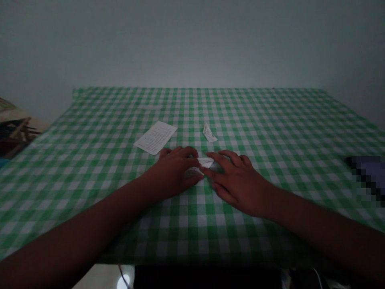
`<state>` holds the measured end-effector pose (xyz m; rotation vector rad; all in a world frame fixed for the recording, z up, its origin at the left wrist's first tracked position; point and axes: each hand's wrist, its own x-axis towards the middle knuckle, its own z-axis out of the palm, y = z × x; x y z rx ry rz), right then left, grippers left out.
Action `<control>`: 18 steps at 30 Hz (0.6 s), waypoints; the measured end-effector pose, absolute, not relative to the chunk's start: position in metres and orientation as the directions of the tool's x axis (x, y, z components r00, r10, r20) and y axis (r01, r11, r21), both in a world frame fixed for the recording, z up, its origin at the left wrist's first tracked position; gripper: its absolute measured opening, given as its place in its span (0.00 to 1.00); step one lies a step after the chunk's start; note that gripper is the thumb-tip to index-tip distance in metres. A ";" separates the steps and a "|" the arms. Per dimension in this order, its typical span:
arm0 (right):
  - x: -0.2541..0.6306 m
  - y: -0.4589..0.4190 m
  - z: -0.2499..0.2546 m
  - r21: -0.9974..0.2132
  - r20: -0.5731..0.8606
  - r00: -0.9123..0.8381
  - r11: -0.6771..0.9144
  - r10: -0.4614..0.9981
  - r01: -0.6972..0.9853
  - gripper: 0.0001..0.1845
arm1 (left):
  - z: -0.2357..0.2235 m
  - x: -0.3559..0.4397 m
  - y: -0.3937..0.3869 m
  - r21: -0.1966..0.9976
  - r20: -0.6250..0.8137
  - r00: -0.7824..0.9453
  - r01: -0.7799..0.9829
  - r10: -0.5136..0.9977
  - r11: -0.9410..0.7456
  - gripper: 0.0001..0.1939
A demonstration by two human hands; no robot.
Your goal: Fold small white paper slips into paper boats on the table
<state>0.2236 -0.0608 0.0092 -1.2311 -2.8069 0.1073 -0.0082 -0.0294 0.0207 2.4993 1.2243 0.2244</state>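
Observation:
A piece of printed white paper, folded, lies on the tabletop between my hands. My left hand is curled over its left part, thumb toward me and fingers on the far side, and covers much of it. My right hand rests at the paper's right end with its fingers apart, the fingertips touching or close to the fold. Beyond my left hand lies a flat printed sheet with rounded corners. A small folded paper piece sits beyond the gap between my hands.
A green and white checked cloth covers the table, which reaches back to a plain wall. At the right edge lies a dark-edged, pixelated flat object. A faint pale strip shows toward the back left. The light is dim.

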 end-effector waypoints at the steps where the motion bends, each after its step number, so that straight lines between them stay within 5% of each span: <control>1: 0.224 -0.060 0.009 -0.102 0.039 -0.674 0.674 0.737 0.731 0.22 | 0.019 -0.008 -0.029 0.372 0.001 0.609 0.736 0.793 -0.566 0.11; 18: 0.227 -0.060 0.015 -0.155 0.057 -0.702 0.701 0.709 0.696 0.20 | 0.018 -0.006 -0.030 0.342 0.029 0.602 0.744 0.798 -0.574 0.15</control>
